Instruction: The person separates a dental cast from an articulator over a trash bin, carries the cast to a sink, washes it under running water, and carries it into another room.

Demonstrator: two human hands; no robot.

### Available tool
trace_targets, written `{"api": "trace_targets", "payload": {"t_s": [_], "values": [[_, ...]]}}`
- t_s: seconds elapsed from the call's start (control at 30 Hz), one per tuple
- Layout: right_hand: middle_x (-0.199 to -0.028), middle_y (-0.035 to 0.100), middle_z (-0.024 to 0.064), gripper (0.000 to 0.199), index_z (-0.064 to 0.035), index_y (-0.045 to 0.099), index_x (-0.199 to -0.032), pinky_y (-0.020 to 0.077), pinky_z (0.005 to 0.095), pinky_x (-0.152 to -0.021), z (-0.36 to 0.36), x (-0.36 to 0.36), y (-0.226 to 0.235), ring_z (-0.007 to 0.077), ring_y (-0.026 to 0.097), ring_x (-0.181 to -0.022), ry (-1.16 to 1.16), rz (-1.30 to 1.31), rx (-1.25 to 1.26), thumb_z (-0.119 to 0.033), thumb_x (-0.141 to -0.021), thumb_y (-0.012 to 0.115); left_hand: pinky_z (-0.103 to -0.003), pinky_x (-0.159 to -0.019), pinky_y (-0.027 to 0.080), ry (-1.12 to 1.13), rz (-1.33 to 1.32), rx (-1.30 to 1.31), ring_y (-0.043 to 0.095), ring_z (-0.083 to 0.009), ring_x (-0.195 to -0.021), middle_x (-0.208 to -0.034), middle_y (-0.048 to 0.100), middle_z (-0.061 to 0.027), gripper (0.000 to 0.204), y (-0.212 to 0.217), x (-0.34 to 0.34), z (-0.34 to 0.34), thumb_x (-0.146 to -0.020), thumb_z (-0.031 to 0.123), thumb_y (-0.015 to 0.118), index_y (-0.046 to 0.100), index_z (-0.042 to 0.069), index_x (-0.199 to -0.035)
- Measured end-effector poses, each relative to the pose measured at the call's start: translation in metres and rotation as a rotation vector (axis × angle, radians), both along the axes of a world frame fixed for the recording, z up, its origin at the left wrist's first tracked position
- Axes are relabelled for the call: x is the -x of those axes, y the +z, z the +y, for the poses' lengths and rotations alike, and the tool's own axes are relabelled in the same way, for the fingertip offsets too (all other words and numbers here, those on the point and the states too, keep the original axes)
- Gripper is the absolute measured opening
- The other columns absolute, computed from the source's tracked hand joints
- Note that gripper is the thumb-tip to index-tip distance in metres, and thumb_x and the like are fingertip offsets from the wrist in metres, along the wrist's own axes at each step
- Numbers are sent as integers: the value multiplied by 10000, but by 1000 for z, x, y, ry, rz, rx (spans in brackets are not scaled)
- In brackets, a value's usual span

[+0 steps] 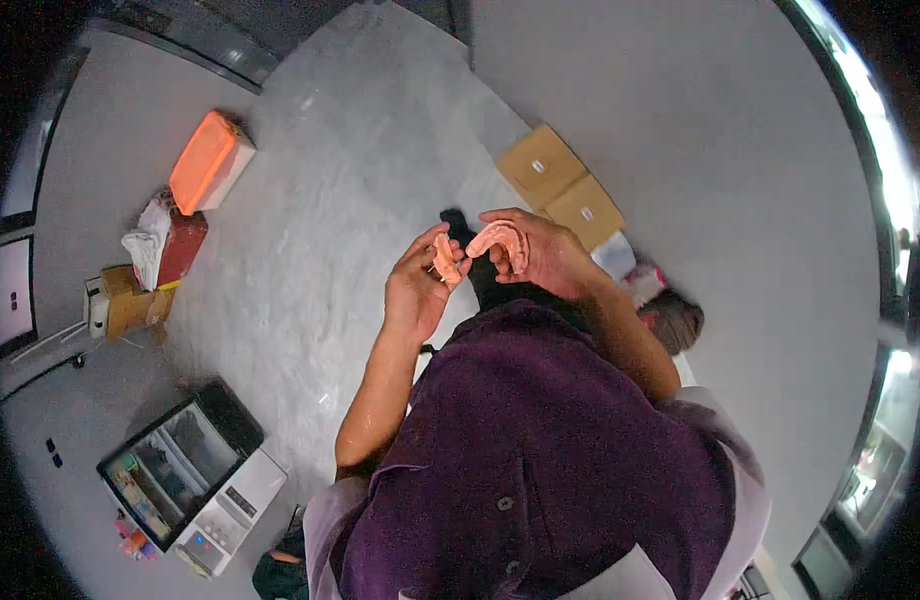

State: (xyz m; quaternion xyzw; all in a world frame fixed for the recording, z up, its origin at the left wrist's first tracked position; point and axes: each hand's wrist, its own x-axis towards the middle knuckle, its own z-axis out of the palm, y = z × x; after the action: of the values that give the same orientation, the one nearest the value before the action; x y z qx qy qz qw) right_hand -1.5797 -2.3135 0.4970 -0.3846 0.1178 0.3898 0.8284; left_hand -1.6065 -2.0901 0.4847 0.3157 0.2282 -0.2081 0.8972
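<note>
Both arms reach forward over the floor, and my hands are close together at the middle of the view. My left hand (420,287) pinches a small pink-orange denture-like piece (445,259) between thumb and fingers, with thin pale bits at its lower edge. In my right hand (550,255) is a larger pink horseshoe-shaped denture-like piece (503,240), gripped along its right side. Its curved end points toward the left piece; a narrow gap seems to lie between them. Fine detail of both pieces is too small to make out.
Two cardboard boxes (560,185) stand by the wall at right, near a dark bag (672,320). An orange-lidded bin (205,160), a red box (183,250) and a brown carton (132,302) line the left wall. A glass-topped machine (195,470) stands at lower left.
</note>
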Motion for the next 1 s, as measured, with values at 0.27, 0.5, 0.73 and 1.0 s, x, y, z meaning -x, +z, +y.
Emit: {"api": "trace_targets", "payload": {"t_s": [0.27, 0.5, 0.73, 1.0], "values": [[-1042, 616, 53, 476, -105, 495, -1347, 485, 367, -800, 153, -289, 31, 157, 579, -882, 145, -130, -5, -408, -983, 437, -358, -811, 477, 275, 1, 186, 569, -238, -904, -986, 596, -125, 331, -5, -232, 159, -886, 133, 506, 547, 18, -1193], [-895, 617, 9, 301, -73, 610, -1156, 398, 232, -515, 285, -530, 54, 77, 523, -669, 302, -339, 133, -272, -951, 519, -387, -800, 460, 484, -12, 233, 574, -250, -896, -993, 603, -115, 327, -15, -442, 327, -899, 274, 500, 587, 40, -1112], [-723, 636, 52, 269, -58, 597, -848, 411, 281, -503, 392, -687, 5, 153, 517, -549, -27, -448, 251, -319, -888, 547, -270, -481, 320, 230, -115, 224, 352, -104, -490, -608, 382, 46, 182, -35, -671, 493, -945, 293, 514, 581, 136, -881], [-657, 644, 94, 133, 17, 626, -815, 501, 364, -546, 455, -876, 5, 187, 647, -590, 265, -899, 583, 34, -687, 595, -223, -462, 315, 598, -329, -896, 409, -42, -517, -691, 557, 28, 237, 50, -973, 670, -915, 254, 671, 678, 48, -1032]]}}
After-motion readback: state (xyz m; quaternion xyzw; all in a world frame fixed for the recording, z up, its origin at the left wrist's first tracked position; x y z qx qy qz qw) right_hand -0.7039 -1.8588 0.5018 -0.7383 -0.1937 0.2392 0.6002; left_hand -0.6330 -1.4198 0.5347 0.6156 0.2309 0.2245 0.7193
